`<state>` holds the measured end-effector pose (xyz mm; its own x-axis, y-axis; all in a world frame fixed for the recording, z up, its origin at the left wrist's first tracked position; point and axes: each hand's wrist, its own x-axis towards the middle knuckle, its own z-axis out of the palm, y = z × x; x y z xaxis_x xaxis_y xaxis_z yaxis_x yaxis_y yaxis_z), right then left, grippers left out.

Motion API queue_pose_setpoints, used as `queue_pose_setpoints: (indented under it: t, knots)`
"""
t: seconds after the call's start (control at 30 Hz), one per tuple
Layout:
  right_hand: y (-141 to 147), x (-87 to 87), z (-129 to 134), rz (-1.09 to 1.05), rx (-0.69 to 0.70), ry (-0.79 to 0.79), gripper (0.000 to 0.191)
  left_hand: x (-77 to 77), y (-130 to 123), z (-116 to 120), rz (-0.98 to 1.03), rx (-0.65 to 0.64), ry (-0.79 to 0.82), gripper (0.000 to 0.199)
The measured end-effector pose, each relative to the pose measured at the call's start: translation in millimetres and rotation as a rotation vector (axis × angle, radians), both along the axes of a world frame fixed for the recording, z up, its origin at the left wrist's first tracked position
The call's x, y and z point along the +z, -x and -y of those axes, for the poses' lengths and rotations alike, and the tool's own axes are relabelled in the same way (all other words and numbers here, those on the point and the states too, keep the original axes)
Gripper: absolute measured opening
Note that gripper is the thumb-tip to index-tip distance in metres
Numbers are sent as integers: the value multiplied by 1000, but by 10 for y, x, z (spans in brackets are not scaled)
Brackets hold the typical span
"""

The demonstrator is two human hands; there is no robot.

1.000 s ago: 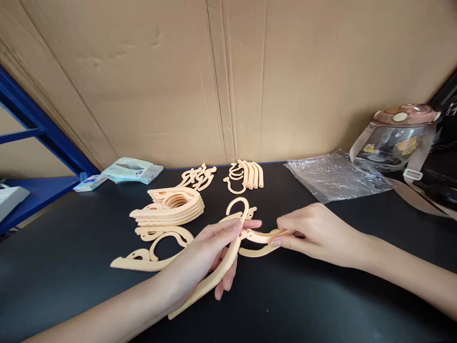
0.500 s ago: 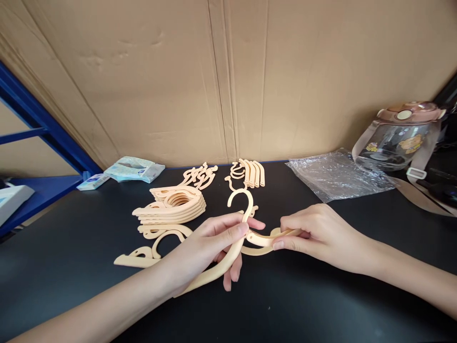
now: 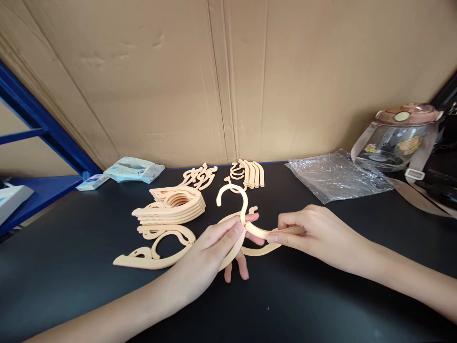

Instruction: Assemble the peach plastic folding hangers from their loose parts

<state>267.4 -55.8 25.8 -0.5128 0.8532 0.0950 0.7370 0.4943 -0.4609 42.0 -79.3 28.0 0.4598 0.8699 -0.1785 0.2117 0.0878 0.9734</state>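
A cream plastic folding clothes hanger (image 3: 244, 202) is held between both hands, its hook standing up and curving left. My left hand (image 3: 221, 243) pinches it just below the hook, with the lower fingers hanging loose. My right hand (image 3: 303, 233) is closed on the hanger's right arm. Under and behind it lie more cream hanger parts (image 3: 262, 249), partly covered by the hands. Left of my left hand rests another folded hanger piece (image 3: 153, 262), and behind that a stack of folded hanger pieces (image 3: 178, 209).
Loose hooks (image 3: 202, 175) and several curved arms (image 3: 254, 174) lie at the back of the black table (image 3: 285, 305). A blue tissue pack (image 3: 134, 170) sits back left. At right are a clear plastic bag (image 3: 339, 176) and a strapped water bottle (image 3: 400, 138). Cardboard (image 3: 143, 85) stands behind.
The hanger has turned in my hands: its hook now leans further left and its left arm is more hidden behind my left hand. Both hands keep their hold.
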Motion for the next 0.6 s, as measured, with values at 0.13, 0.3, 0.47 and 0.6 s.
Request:
queue_pose_setpoints:
  t: [0.13,0.3,0.47,0.6]
  knots:
    - [-35,-24,-45,23,-37,-428,36,-19,5,-7,-91,-60,-52,41]
    - [-27,-19,-37,56,-152,-860,59,-26,-2,-5,-127,-102,-5,43]
    - [16,-19,30,60,-54,-856,48,16,-4,51,-138,-216,18,44]
    - [72,-56,87,54,284,-729,38,68,-7,77,-221,-293,-33,48]
